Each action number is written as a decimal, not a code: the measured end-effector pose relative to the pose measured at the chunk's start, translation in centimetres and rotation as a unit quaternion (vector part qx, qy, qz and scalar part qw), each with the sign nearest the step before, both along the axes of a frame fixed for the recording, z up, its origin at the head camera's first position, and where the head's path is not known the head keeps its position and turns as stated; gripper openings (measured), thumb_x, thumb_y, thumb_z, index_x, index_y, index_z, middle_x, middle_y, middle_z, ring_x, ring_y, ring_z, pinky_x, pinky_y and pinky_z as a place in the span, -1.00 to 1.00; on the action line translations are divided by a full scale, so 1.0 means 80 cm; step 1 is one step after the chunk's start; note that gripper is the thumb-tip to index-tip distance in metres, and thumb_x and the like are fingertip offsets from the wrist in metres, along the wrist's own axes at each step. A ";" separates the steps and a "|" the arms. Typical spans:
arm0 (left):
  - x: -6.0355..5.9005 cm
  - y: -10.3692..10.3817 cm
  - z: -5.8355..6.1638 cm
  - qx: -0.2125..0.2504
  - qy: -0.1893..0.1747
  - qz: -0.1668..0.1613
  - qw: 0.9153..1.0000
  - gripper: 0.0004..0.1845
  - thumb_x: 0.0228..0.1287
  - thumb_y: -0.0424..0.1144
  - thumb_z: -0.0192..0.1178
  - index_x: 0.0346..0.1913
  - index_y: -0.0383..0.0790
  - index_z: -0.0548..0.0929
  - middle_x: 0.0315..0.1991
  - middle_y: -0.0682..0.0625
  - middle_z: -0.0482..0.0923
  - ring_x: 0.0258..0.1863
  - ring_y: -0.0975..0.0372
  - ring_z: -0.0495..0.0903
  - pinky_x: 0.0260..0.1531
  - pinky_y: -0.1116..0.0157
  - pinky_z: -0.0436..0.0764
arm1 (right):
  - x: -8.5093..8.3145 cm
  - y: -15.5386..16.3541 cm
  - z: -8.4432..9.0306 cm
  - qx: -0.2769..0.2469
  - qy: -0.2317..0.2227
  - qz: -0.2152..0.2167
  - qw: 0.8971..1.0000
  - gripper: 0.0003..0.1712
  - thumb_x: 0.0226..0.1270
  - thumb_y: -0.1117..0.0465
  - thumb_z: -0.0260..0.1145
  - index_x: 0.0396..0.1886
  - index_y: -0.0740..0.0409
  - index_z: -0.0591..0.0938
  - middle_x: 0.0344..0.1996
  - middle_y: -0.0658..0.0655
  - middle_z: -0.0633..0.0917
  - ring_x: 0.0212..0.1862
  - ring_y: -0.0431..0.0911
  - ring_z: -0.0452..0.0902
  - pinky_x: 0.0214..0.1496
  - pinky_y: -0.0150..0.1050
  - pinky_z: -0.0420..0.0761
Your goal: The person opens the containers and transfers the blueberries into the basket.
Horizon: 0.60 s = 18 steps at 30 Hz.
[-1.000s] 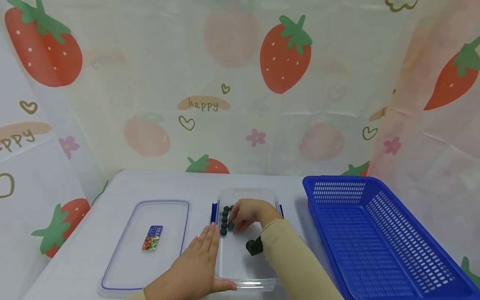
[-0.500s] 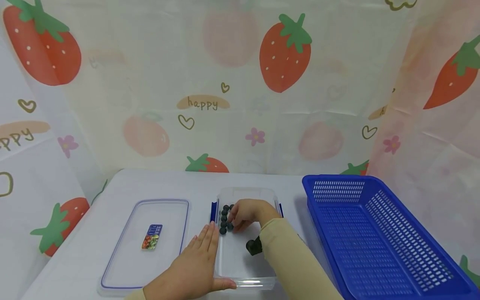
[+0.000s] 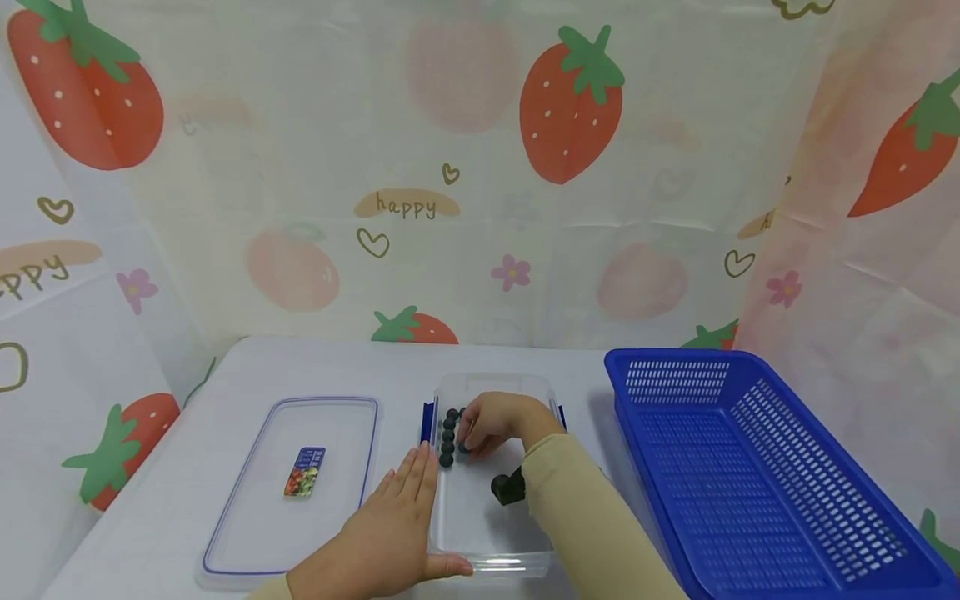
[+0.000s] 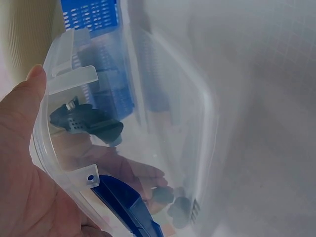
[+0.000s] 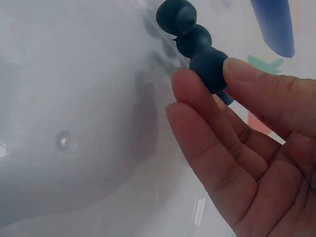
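Observation:
A clear plastic container (image 3: 480,529) stands on the white table. Several dark blue balls (image 3: 448,435) line its left wall in a column. My right hand (image 3: 468,442) reaches inside and pinches one dark blue ball (image 5: 208,64) between thumb (image 5: 261,86) and forefinger, at the near end of the row (image 5: 178,19). My left hand (image 3: 416,500) lies flat against the container's left wall, fingers straight, thumb along the front rim. The left wrist view shows that palm (image 4: 22,158) on the container wall (image 4: 163,98) beside its blue latch (image 4: 126,205).
The container's clear lid (image 3: 247,508), with a small sticker (image 3: 304,473), lies flat to the left. A large blue perforated basket (image 3: 750,475) stands to the right. Strawberry-print sheets wall the table at the back and both sides.

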<state>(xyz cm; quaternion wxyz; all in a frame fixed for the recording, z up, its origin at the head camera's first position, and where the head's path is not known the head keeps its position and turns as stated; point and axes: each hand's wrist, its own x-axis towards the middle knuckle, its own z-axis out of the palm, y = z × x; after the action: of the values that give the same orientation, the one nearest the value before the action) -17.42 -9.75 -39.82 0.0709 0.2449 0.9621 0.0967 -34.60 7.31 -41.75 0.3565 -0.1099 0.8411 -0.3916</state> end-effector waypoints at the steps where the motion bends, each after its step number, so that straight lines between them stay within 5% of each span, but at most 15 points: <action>1: 0.000 0.000 0.000 0.000 -0.001 0.001 1.000 0.33 -0.19 0.63 -0.20 0.38 -0.48 -0.06 0.41 -0.32 -0.18 0.39 -0.08 -0.15 0.22 -0.09 0.12 | 0.000 0.000 0.001 -0.001 0.000 -0.002 1.000 -0.91 0.11 0.46 0.27 -0.37 0.28 0.64 -0.39 0.16 0.65 -0.38 -0.03 0.60 -0.24 -0.18 0.63; 18: -0.001 0.002 0.004 0.003 -0.017 0.003 1.000 0.32 -0.18 0.62 -0.18 0.38 -0.47 -0.08 0.41 -0.33 -0.21 0.39 -0.08 -0.17 0.22 -0.09 0.11 | -0.009 0.008 0.029 -0.045 0.030 0.022 0.998 -0.94 0.14 0.45 0.25 -0.39 0.28 0.62 -0.41 0.18 0.68 -0.35 -0.02 0.63 -0.28 -0.20 0.63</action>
<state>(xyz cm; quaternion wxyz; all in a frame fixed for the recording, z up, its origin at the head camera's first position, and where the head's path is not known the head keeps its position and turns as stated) -17.47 -9.60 -39.49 0.0866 0.2408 0.9610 0.1045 -35.29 7.95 -39.44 0.3343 -0.1560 0.8303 -0.4178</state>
